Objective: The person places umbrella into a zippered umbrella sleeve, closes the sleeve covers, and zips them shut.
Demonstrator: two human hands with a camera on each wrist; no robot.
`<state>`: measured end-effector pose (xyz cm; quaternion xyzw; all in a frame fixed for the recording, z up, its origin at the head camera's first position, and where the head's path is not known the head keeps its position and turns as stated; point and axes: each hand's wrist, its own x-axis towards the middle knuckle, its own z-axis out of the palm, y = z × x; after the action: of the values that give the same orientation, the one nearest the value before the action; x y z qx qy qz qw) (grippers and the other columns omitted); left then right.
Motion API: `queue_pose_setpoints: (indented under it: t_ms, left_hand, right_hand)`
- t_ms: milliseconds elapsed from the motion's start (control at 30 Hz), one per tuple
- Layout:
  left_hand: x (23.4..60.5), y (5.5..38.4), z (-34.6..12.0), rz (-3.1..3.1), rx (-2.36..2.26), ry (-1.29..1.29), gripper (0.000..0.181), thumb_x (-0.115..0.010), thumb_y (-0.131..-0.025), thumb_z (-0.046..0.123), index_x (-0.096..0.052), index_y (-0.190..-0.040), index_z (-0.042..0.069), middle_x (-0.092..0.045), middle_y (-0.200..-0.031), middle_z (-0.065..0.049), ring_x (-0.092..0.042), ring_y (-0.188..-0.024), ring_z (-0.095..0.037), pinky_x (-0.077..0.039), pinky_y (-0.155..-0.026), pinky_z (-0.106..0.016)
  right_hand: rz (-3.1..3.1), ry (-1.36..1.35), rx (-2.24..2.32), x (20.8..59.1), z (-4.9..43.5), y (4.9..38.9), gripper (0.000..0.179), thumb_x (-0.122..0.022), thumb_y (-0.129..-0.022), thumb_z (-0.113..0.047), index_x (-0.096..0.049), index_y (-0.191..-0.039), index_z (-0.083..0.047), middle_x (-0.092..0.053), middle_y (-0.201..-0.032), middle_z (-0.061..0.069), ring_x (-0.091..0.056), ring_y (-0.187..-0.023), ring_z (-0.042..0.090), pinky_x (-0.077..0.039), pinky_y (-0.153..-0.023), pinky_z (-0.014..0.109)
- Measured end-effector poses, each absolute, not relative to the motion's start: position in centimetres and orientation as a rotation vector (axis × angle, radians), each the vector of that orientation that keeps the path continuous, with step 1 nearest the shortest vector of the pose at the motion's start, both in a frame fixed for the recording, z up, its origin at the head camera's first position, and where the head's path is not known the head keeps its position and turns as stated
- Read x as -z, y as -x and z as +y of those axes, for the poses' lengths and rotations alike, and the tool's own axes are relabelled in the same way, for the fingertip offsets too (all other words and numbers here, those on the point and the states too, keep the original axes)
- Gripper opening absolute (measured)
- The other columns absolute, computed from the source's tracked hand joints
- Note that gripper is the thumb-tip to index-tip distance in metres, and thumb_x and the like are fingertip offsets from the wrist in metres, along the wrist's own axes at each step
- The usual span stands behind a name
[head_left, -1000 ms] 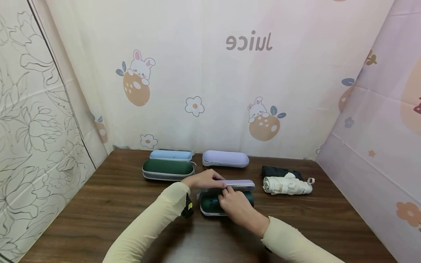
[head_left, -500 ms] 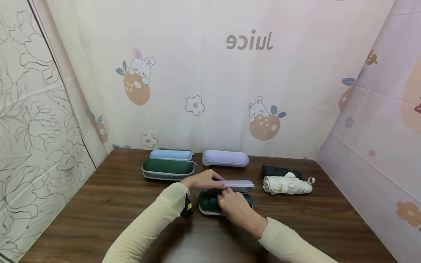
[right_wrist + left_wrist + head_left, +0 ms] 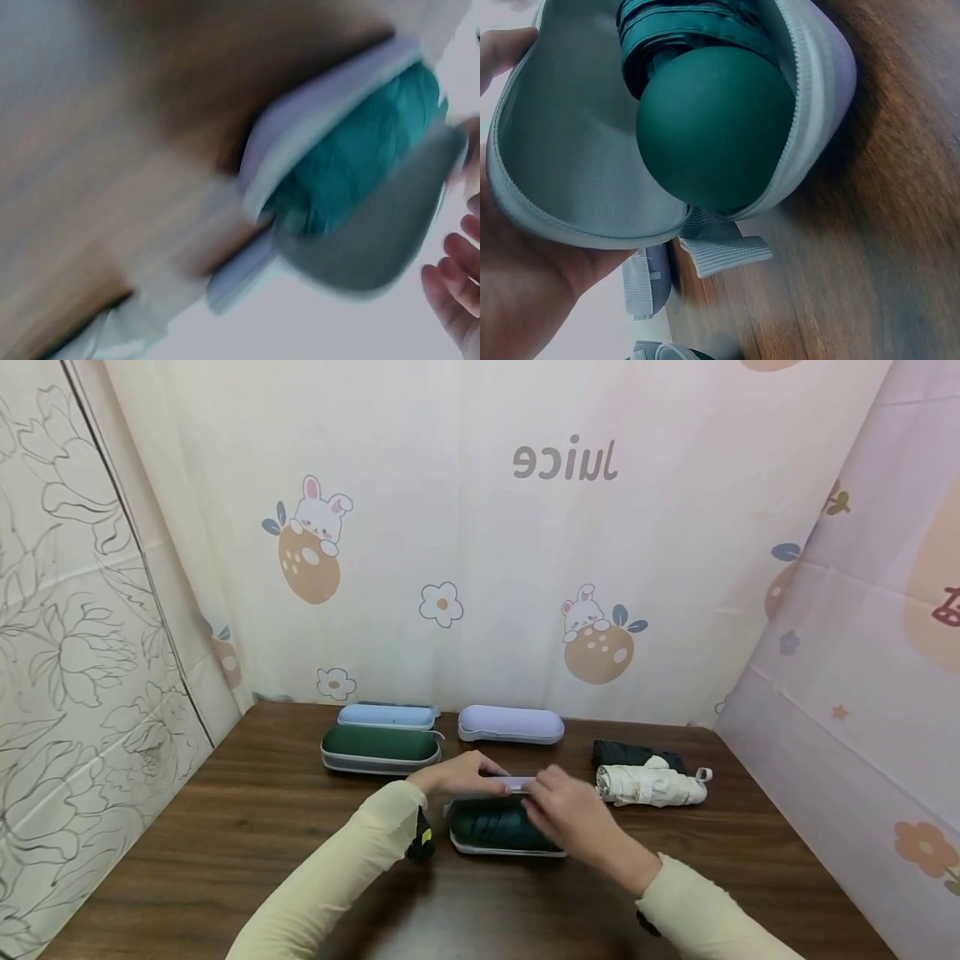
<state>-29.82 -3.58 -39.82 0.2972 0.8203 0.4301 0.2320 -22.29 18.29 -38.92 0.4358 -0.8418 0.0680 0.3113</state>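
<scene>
A lavender zip case [image 3: 832, 60] with a grey lining lies unzipped at the front middle, its lid [image 3: 517, 784] tilted up. Inside rests a dark green folded umbrella [image 3: 495, 827]; the left wrist view shows its smooth round end [image 3: 716, 127]. My left hand [image 3: 463, 774] grips the lid near its left end, thumb over the rim. At the lid's right end is my right hand [image 3: 577, 814], partly in front of the case. In the right wrist view its blurred fingers [image 3: 454, 281] are loosely bent, holding nothing, beside the lid.
Behind on the left lie a dark green case [image 3: 381, 745] and a light blue case [image 3: 386, 717]. A second lavender case [image 3: 512, 723] stands near the wall. To the right, a white folded umbrella [image 3: 652, 785] lies before a black one [image 3: 637, 754].
My right hand has come off the green umbrella and moved right and up towards the lid's right end. The left hand stays on the lid. More of the umbrella now shows.
</scene>
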Motion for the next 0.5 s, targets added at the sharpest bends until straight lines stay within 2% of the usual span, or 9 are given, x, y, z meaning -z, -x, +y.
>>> queue_pose_setpoints:
  t_ms: [133, 267, 367, 500]
  left_hand:
    - [39.6, 29.6, -3.7, 2.292, -1.091, -0.898, 0.042, -0.064, -0.089, 0.033, -0.064, -0.124, 0.008, -0.066, -0.109, 0.003, -0.058, -0.094, -0.011, -0.047, -0.086, -0.031]
    - [39.4, 29.1, -3.7, 2.346, -0.987, -0.959, 0.045, -0.064, -0.089, 0.036, -0.063, -0.126, 0.011, -0.065, -0.115, 0.003, -0.058, -0.097, -0.007, -0.046, -0.089, -0.03]
    - [39.5, 28.7, -3.7, 2.367, -0.943, -0.991, 0.046, -0.065, -0.089, 0.037, -0.063, -0.127, 0.012, -0.064, -0.116, 0.004, -0.057, -0.097, -0.006, -0.046, -0.089, -0.028]
    - [39.9, 28.3, -3.6, 2.42, -0.876, -1.074, 0.047, -0.067, -0.088, 0.038, -0.063, -0.127, 0.012, -0.064, -0.118, 0.002, -0.057, -0.098, -0.005, -0.045, -0.089, -0.025]
  right_hand:
    - [-2.373, -1.095, -0.4, 37.7, 20.6, 23.7, 0.017, -0.07, -0.086, -0.013, -0.068, -0.102, -0.006, -0.06, -0.095, 0.001, -0.054, -0.086, 0.016, -0.049, -0.071, 0.034]
    - [-2.712, -1.099, -0.669, 37.2, 22.6, 24.6, 0.029, -0.06, -0.095, -0.021, -0.063, -0.119, -0.005, -0.06, -0.116, 0.006, -0.055, -0.108, 0.024, -0.046, -0.087, 0.044]
    - [-2.912, -1.105, -0.881, 37.3, 23.7, 24.9, 0.038, -0.054, -0.099, -0.028, -0.057, -0.128, -0.004, -0.057, -0.125, 0.01, -0.053, -0.115, 0.029, -0.043, -0.091, 0.049]
    - [-2.999, -1.13, -1.059, 37.9, 24.5, 25.1, 0.044, -0.055, -0.098, -0.031, -0.054, -0.132, -0.004, -0.054, -0.13, 0.013, -0.052, -0.116, 0.032, -0.042, -0.091, 0.052]
